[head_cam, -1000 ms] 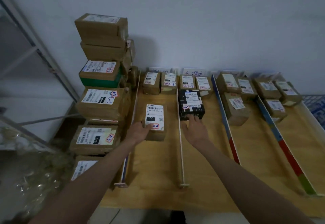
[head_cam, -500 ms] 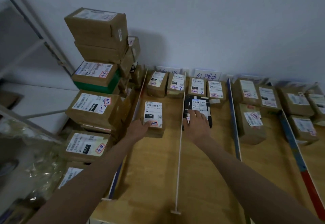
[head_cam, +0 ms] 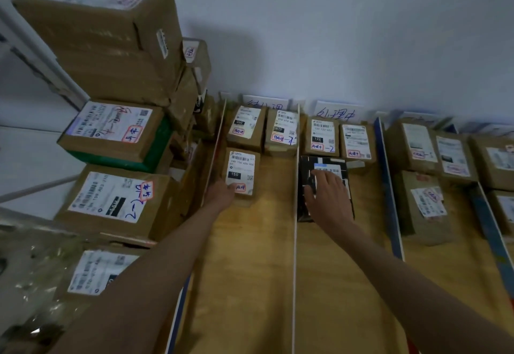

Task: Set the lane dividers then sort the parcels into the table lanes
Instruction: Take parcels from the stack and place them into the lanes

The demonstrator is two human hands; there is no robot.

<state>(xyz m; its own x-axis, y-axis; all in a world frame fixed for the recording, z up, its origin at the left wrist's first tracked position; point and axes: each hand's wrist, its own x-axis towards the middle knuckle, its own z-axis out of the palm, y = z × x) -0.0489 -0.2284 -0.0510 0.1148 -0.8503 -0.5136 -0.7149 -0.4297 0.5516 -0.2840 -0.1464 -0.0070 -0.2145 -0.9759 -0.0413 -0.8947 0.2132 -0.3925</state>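
A small brown parcel labelled 150 (head_cam: 241, 173) lies in the leftmost lane of the wooden table (head_cam: 250, 270). My left hand (head_cam: 222, 195) rests against its near left corner, thumb on the label. In the second lane a black parcel (head_cam: 308, 186) lies flat, and my right hand (head_cam: 328, 195) presses on top of it with fingers spread. A thin white divider (head_cam: 295, 214) separates these two lanes. A blue divider (head_cam: 388, 186) bounds the second lane on the right.
Two brown parcels (head_cam: 244, 128) sit at the back of the first lane, two more (head_cam: 322, 136) behind the black one. Further parcels (head_cam: 417, 203) fill the right lanes. A tall stack of cartons (head_cam: 111, 136) stands left of the table. Paper lane labels (head_cam: 338, 113) lean on the wall.
Both hands have pushed their parcels farther back along the lanes toward the wall. My right hand has slid up onto the top of the black parcel. The camera has moved closer and tilted left.
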